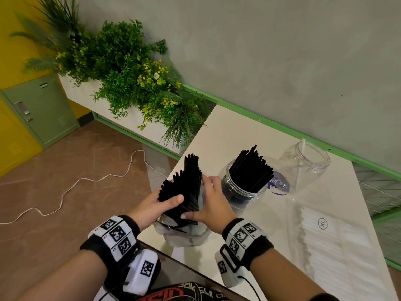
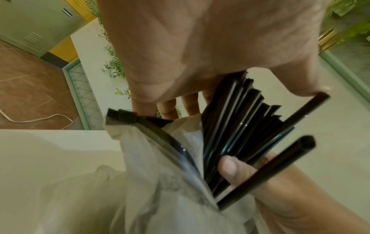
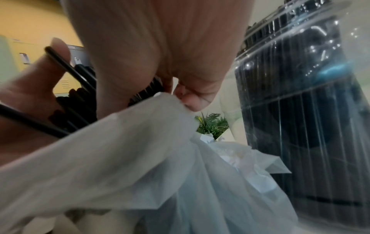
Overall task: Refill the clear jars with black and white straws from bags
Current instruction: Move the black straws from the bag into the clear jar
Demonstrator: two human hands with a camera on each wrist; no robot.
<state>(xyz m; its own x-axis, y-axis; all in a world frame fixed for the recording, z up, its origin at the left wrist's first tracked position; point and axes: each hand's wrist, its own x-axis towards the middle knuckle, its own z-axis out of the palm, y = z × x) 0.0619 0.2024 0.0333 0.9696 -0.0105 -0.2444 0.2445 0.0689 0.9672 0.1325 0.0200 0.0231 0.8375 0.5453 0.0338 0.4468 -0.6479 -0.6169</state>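
Observation:
A thick bundle of black straws (image 1: 187, 185) sticks up out of a translucent plastic bag (image 1: 184, 235) at the table's near left corner. My left hand (image 1: 167, 200) grips the bundle from the left, thumb across its front. My right hand (image 1: 201, 198) grips it from the right, thumb at the base. In the left wrist view the straws (image 2: 230, 126) fan out of the bag (image 2: 160, 182) below my palm. The right wrist view shows the bag's edge (image 3: 140, 142) against my curled fingers. A clear jar (image 1: 245, 187) packed with black straws stands just right of my hands. Behind it is a second clear jar (image 1: 306, 164) holding one white straw.
A flat clear bag of white straws (image 1: 329, 235) marked XL lies on the white table (image 1: 238, 131) at the right. A purple-labelled round thing (image 1: 278, 183) sits between the jars. A planter with greenery (image 1: 134, 83) borders the table's left end; a white cable (image 1: 76, 183) trails on the floor.

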